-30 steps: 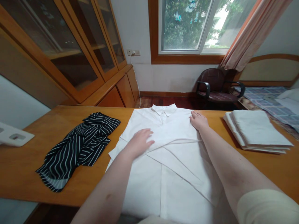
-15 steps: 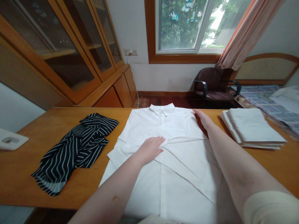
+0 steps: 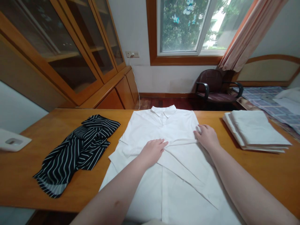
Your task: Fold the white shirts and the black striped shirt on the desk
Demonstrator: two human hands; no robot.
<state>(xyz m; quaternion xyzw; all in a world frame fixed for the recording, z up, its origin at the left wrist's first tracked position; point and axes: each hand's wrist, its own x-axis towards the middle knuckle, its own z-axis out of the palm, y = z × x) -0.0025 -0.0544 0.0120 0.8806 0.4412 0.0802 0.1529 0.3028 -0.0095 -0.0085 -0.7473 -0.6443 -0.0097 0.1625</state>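
Note:
A white collared shirt (image 3: 164, 125) lies face down on the wooden table (image 3: 47, 131), collar toward the window, one sleeve folded diagonally across its back. My left hand (image 3: 152, 151) rests flat on the middle of the shirt, fingers stretched out over the folded sleeve. My right hand (image 3: 207, 137) lies on the shirt's right edge at the sleeve fold, fingers slightly curled and pressing the cloth.
A crumpled black-and-white striped garment (image 3: 77, 148) lies left of the shirt. A stack of folded white cloths (image 3: 255, 131) sits at the right. A white device (image 3: 11, 142) is at the far left edge. Beyond the table stand a chair (image 3: 217, 87), a cabinet and a bed.
My right hand slid from the shirt's shoulder near the collar down along the right edge to the sleeve fold. My left hand shifted a little right onto the folded sleeve.

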